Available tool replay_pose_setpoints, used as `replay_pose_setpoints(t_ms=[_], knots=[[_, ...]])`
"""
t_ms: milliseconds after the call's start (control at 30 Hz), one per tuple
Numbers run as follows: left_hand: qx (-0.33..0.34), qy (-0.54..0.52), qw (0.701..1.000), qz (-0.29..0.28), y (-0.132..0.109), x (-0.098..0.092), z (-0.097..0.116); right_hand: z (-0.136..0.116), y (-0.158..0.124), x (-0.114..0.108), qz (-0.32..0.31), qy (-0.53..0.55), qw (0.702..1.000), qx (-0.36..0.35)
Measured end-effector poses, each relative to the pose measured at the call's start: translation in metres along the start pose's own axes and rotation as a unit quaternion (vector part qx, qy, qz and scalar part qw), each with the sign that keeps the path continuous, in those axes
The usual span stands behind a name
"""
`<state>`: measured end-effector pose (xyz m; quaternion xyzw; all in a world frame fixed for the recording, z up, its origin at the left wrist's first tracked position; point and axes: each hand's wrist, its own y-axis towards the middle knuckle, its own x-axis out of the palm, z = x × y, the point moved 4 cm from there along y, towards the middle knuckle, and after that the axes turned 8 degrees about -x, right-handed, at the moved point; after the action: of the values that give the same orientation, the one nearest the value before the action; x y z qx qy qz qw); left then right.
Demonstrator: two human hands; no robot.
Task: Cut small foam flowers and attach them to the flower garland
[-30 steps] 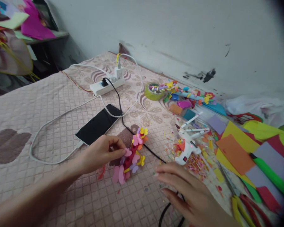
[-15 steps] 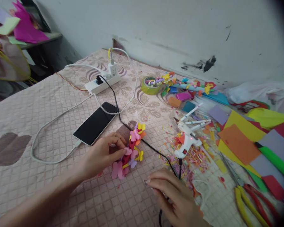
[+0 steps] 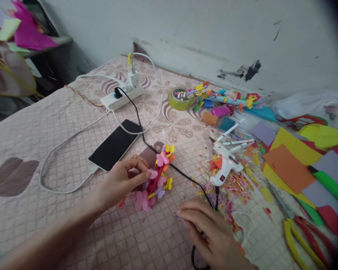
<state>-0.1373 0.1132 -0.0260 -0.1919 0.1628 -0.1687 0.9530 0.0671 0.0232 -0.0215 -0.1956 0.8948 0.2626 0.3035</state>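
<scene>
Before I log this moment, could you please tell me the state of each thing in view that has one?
Glue gun, red light on.
Phone, screen dark, plugged in.
Power strip, two plugs in.
Flower stick, pinched by left hand, lower end on the cloth.
Right hand, open, fingers flat on the cloth.

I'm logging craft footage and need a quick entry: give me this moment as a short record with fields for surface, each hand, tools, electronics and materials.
Surface: pink quilted cloth
Left: left hand pinches a foam-flower stick
Right: right hand palm down, fingers loose, over the black cord
Tools: white glue gun among paper scraps; yellow- and red-handled tools at the right
Electronics: phone on a white cable; power strip
Materials: coloured foam sheets; green tape roll
</scene>
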Motion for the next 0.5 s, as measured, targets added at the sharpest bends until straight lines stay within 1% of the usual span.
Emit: replay_pose_setpoints(t_ms=[267,500], knots=[[0.056,0.049,0.997,0.016,-0.001,0.007,-0.004,0.001,-0.002,0.001,0.000,0.003,1.000,0.013],[0.076,0.072,0.994,0.032,-0.002,0.011,-0.002,0.002,-0.002,0.002,-0.001,0.009,1.000,0.022]])
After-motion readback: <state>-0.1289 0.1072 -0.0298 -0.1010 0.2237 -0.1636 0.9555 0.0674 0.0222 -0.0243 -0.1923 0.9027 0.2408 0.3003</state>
